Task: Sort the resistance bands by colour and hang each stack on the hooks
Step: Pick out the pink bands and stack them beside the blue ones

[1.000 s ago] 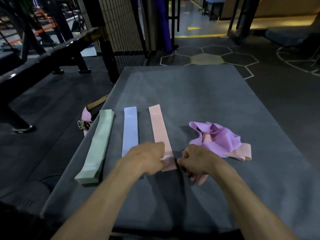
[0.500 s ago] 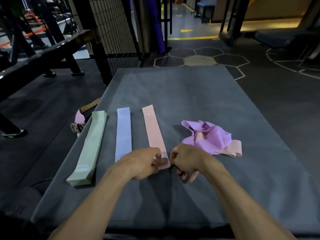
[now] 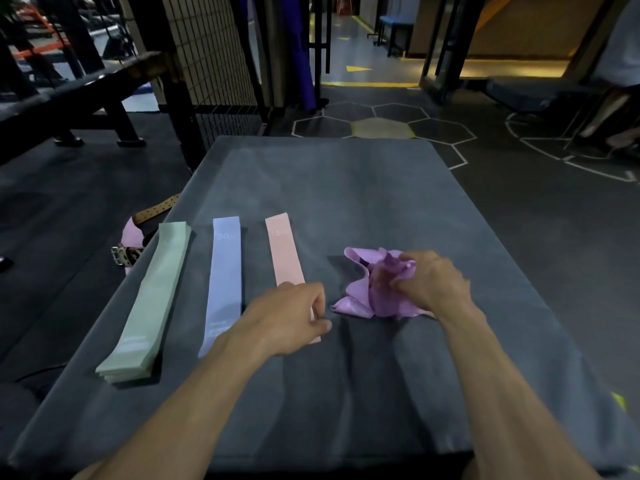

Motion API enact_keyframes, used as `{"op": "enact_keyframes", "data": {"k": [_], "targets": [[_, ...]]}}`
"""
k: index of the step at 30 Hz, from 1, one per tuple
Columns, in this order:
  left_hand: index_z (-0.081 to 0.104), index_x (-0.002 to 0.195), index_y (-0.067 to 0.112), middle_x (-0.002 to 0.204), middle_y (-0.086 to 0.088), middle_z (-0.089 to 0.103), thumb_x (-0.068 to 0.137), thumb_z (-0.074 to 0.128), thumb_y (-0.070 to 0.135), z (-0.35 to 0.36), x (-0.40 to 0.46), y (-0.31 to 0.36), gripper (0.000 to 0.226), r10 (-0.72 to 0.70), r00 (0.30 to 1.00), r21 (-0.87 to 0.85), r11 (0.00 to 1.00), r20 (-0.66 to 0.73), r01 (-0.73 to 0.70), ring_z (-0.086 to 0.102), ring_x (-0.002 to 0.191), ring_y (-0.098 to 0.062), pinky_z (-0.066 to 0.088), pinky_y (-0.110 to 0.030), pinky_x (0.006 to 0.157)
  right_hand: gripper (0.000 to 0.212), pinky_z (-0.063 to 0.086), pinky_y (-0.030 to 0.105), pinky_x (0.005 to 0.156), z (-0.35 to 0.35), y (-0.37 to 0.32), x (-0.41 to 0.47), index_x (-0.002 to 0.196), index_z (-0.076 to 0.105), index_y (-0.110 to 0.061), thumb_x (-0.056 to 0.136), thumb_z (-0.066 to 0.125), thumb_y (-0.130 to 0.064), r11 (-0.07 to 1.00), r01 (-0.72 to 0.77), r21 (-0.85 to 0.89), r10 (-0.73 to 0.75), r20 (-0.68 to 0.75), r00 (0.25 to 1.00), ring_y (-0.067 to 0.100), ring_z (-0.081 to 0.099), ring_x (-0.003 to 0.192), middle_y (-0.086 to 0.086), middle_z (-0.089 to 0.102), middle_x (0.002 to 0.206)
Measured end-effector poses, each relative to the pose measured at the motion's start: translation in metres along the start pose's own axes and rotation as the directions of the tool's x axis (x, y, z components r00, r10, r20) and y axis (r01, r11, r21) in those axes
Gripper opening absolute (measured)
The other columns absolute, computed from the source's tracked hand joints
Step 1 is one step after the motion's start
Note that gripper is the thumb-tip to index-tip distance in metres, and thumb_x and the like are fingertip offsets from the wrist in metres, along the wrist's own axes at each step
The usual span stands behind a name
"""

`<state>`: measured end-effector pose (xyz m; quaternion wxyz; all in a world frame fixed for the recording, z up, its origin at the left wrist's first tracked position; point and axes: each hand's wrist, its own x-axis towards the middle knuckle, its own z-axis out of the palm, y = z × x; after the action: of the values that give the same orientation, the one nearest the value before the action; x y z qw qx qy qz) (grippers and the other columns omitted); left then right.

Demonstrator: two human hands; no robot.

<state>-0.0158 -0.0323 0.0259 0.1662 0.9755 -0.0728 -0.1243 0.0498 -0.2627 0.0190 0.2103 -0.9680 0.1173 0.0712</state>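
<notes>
Grey mat (image 3: 346,188), right hand (image 3: 431,284) gripping purple bands (image 3: 360,296)

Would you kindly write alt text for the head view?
A right hand grips a crumpled pile of purple bands on a grey table, while the left hand rests on a pink band. Blue and green bands lie flat further left.

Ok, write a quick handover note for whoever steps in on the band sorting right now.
Left hand: loosely curled over the near end of the pink band, holding nothing.
Right hand: gripping the purple band pile.
Done: green stack, blue band and pink band laid in a row on the grey table.
Left: sort the crumpled pile, then hang every stack; no hooks in view.
</notes>
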Motion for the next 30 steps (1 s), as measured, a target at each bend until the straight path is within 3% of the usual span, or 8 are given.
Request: {"op": "enact_keyframes", "data": {"k": [6,9,13,16,19,21,24,30], "targets": [[0.057,0.094,0.037,0.102,0.009,0.063,0.09,0.061,0.054,0.002,0.007,0.001,0.018,0.03,0.999,-0.005,1.0,-0.01,-0.031,0.06,0.094,-0.017,0.053,-0.036,0.078,0.004,0.044,0.028,0.061,-0.01,0.002,0.012,0.083,0.073,-0.02,0.082,0.07,-0.021,0.906,0.173,0.387,-0.05,-0.308,0.95,0.029,0.064,0.071,0.004,0.069,0.075],[0.06,0.096,0.036,0.101,0.009,0.063,0.092,0.061,0.052,0.0,0.006,0.001,0.016,0.05,0.998,-0.014,0.999,-0.036,-0.051,0.06,0.093,-0.016,0.053,-0.036,0.078,0.007,0.048,0.025,0.049,-0.021,-0.002,0.011,0.079,0.074,-0.014,0.084,0.072,-0.009,0.464,0.161,0.871,0.129,-0.246,0.961,0.018,0.057,0.054,0.0,0.064,0.063],[0.061,0.095,0.037,0.1,0.01,0.063,0.092,0.06,0.051,0.0,0.006,0.0,0.015,0.057,0.997,-0.019,0.998,-0.046,-0.057,0.06,0.093,-0.016,0.052,-0.035,0.079,0.017,0.063,0.034,0.079,-0.034,-0.005,0.01,0.109,0.069,-0.002,0.097,0.063,-0.013,-0.068,-0.015,0.998,0.143,0.025,0.989,0.024,0.074,0.083,0.013,0.073,0.098],[0.06,0.095,0.038,0.1,0.009,0.064,0.091,0.06,0.053,0.002,0.007,0.0,0.015,0.055,0.998,-0.013,0.998,-0.042,-0.055,0.061,0.093,-0.017,0.053,-0.036,0.079,0.036,0.057,0.045,0.095,-0.03,0.001,0.016,0.13,0.057,-0.004,0.098,0.06,-0.021,0.129,-0.084,0.988,0.127,0.068,0.99,0.027,0.07,0.1,0.015,0.065,0.12],[0.061,0.096,0.038,0.1,0.007,0.064,0.091,0.06,0.054,0.003,0.008,0.001,0.017,0.054,0.998,-0.014,0.998,-0.037,-0.054,0.061,0.093,-0.019,0.052,-0.034,0.076,0.08,0.045,0.047,0.109,-0.026,0.008,0.015,0.154,0.033,-0.013,0.085,0.069,-0.031,0.629,-0.025,0.777,0.121,-0.067,0.99,0.029,0.057,0.125,0.01,0.054,0.142],[0.06,0.095,0.038,0.098,0.007,0.064,0.091,0.06,0.054,0.003,0.008,0.001,0.017,0.059,0.998,-0.021,0.998,-0.037,-0.059,0.061,0.091,-0.019,0.05,-0.032,0.073,0.06,0.045,0.036,0.103,-0.025,0.011,0.009,0.139,0.051,-0.012,0.086,0.072,-0.031,0.903,0.029,0.429,0.038,-0.146,0.989,0.029,0.057,0.122,0.007,0.059,0.133],[0.06,0.094,0.038,0.096,0.008,0.063,0.091,0.06,0.054,0.003,0.009,0.001,0.016,0.065,0.997,-0.023,0.998,-0.043,-0.066,0.061,0.09,-0.018,0.05,-0.032,0.072,0.006,0.046,0.029,0.078,-0.026,0.01,0.0,0.086,0.07,-0.02,0.084,0.074,-0.024,0.978,0.115,0.175,-0.09,-0.144,0.986,0.028,0.066,0.098,0.004,0.072,0.096],[0.06,0.094,0.038,0.094,0.008,0.063,0.091,0.061,0.053,0.002,0.007,0.003,0.015,0.076,0.996,-0.019,0.997,-0.042,-0.077,0.061,0.089,-0.018,0.052,-0.033,0.072,0.016,0.048,0.029,0.067,-0.008,-0.012,-0.015,0.077,0.076,-0.027,0.083,0.071,-0.041,0.972,0.236,0.001,-0.235,0.065,0.97,0.023,0.064,0.083,0.0,0.07,0.091]]}}
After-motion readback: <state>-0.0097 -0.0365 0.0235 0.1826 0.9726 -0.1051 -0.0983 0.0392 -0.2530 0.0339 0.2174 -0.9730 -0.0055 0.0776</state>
